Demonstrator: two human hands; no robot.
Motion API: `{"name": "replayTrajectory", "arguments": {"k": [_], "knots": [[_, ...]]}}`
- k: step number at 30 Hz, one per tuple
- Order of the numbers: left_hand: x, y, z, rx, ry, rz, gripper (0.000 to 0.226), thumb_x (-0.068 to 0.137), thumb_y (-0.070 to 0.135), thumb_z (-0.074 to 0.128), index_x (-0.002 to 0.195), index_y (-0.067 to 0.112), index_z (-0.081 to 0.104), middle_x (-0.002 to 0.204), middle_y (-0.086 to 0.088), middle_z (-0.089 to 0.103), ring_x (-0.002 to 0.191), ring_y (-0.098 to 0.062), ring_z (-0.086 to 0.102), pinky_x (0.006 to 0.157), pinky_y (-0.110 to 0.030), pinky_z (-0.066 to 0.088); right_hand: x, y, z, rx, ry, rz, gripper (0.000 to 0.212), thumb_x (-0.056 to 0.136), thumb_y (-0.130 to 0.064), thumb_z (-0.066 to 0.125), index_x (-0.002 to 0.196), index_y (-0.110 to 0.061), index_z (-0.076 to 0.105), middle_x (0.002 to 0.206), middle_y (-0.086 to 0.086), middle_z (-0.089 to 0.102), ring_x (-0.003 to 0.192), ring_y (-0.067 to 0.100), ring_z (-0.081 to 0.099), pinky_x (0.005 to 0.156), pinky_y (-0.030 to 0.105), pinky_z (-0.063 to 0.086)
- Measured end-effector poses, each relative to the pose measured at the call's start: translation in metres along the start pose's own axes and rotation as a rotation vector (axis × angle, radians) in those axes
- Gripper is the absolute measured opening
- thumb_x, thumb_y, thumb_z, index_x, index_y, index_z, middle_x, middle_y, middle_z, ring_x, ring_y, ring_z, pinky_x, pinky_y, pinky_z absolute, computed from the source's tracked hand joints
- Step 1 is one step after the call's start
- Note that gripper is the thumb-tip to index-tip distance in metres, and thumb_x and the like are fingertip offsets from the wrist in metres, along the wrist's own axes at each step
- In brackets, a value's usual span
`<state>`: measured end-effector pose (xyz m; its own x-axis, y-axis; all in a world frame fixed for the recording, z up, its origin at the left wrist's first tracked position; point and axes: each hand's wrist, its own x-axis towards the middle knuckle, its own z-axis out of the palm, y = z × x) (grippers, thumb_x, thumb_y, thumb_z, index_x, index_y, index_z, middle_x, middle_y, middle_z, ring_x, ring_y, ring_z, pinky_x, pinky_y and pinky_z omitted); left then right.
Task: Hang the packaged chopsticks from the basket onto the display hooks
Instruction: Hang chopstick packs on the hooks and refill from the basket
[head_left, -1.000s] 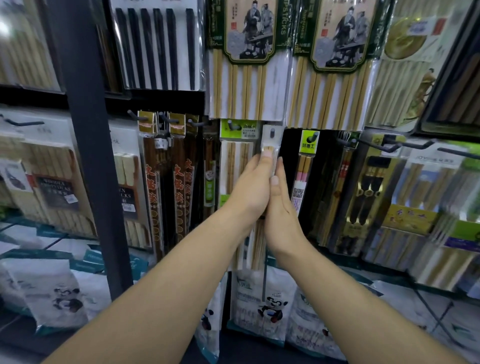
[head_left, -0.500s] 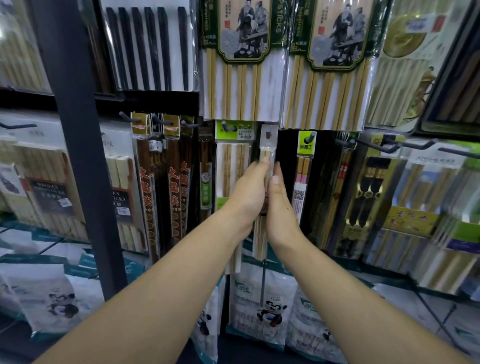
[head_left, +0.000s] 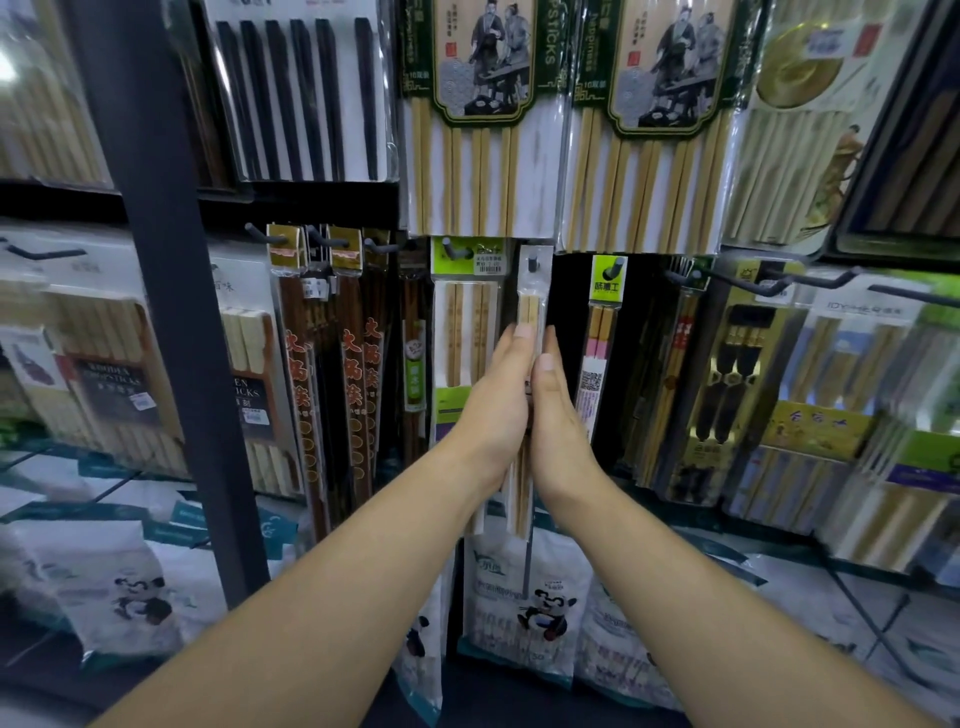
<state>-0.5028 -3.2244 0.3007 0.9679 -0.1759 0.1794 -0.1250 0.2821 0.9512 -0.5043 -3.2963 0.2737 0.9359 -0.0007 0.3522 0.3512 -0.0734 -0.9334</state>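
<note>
Head cam view: the slim chopstick pack (head_left: 531, 306) sits dead centre of the rack, and its header hole looks to be over the dark hook (head_left: 532, 264). The left hand (head_left: 496, 400) and right hand (head_left: 561, 421) sandwich it, fingers straight and pressed flat on either side, not wrapped round it. If it were me, I'd slide the header right back on the peg and let the pack hang straight. Then I'd peel both palms off together so it doesn't swing into the green-topped pack (head_left: 465, 322) or the pink-tipped pair (head_left: 601, 332) next door. Containers: no basket in shot, so no idea what's left in it. The panda bags (head_left: 535, 608) below hold something I can't make out.
</note>
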Motion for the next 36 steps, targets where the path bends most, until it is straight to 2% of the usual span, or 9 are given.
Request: {"name": "replayTrajectory", "arguments": {"k": [4,9,12,14,17,21,28,32,36], "knots": [[-0.023,0.001,-0.005,0.078,-0.002,0.007,0.059,0.108,0.053,0.034,0.160,0.024,0.036,0.163,0.006,0.040,0.145,-0.007,0.040,0.119,-0.029,0.029,-0.022,-0.007,-0.006,-0.037,0.008,0.035,0.076,0.095,-0.072,0.018,0.162,-0.039,0.001,0.169,-0.014,0.007,0.153,0.002,0.009,0.128,0.042,0.011],[-0.094,-0.019,-0.034,0.319,0.134,0.041,0.063,0.088,0.059,0.050,0.144,0.029,0.053,0.137,0.021,0.055,0.123,0.005,0.052,0.099,-0.018,0.038,-0.102,0.001,-0.025,-0.117,-0.081,0.081,0.080,0.090,-0.074,0.031,0.161,-0.041,0.013,0.163,-0.030,0.016,0.137,-0.021,0.018,0.105,0.000,0.019],[-0.131,-0.061,-0.054,0.356,0.278,-0.026,0.027,0.095,0.047,0.052,0.113,0.034,0.067,0.116,0.014,0.068,0.108,0.002,0.063,0.094,-0.024,0.048,-0.156,0.029,-0.038,-0.106,-0.152,0.155,0.071,0.086,-0.071,0.044,0.150,-0.041,0.042,0.152,-0.033,0.040,0.131,-0.019,0.041,0.104,0.006,0.038],[-0.152,-0.103,-0.065,0.380,0.388,-0.125,0.012,0.103,0.033,0.054,0.098,0.032,0.065,0.100,0.011,0.068,0.094,-0.003,0.065,0.086,-0.027,0.049,-0.189,0.060,-0.043,-0.157,-0.189,0.266,0.034,0.096,-0.052,0.053,0.126,-0.039,0.060,0.131,-0.019,0.065,0.118,-0.006,0.060,0.098,0.018,0.050],[-0.182,-0.174,-0.084,0.497,0.442,-0.319,0.010,0.105,0.026,0.053,0.099,0.024,0.061,0.093,0.010,0.062,0.093,-0.015,0.061,0.076,-0.020,0.045,-0.237,0.124,-0.052,-0.330,-0.273,0.468,0.014,0.102,-0.016,0.058,0.099,-0.028,0.066,0.100,-0.001,0.075,0.094,0.015,0.071,0.086,0.032,0.054],[-0.227,-0.258,-0.112,0.741,0.446,-0.621,0.025,0.105,0.033,0.051,0.115,0.012,0.060,0.114,-0.009,0.067,0.113,-0.034,0.061,0.093,-0.039,0.047,-0.300,0.217,-0.068,-0.572,-0.485,0.692,0.006,0.099,-0.017,0.065,0.101,-0.017,0.071,0.088,-0.006,0.071,0.086,0.015,0.068,0.069,0.015,0.047],[-0.296,-0.338,-0.137,0.821,0.373,-0.892,0.050,0.106,0.053,0.037,0.129,0.011,0.053,0.136,-0.019,0.057,0.130,-0.038,0.050,0.106,-0.045,0.039,-0.360,0.331,-0.077,-0.884,-0.812,0.779,0.033,0.098,-0.029,0.063,0.125,-0.011,0.065,0.120,0.009,0.064,0.115,0.030,0.059,0.085,0.028,0.046],[-0.315,-0.356,-0.137,0.811,0.365,-0.861,0.042,0.106,0.054,0.035,0.107,0.015,0.050,0.113,-0.016,0.063,0.110,-0.037,0.059,0.086,-0.042,0.039,-0.372,0.369,-0.077,-0.990,-0.917,0.735,0.069,0.097,-0.043,0.063,0.155,-0.014,0.039,0.163,0.015,0.029,0.149,0.034,0.027,0.117,0.037,0.030],[-0.314,-0.359,-0.140,0.807,0.382,-0.833,0.044,0.106,0.055,0.035,0.102,0.015,0.052,0.107,-0.013,0.067,0.104,-0.034,0.060,0.081,-0.039,0.036,-0.386,0.389,-0.074,-1.046,-1.001,0.694,0.089,0.094,-0.056,0.064,0.162,-0.022,0.019,0.172,0.006,-0.004,0.157,0.031,-0.003,0.124,0.047,0.015]]}}
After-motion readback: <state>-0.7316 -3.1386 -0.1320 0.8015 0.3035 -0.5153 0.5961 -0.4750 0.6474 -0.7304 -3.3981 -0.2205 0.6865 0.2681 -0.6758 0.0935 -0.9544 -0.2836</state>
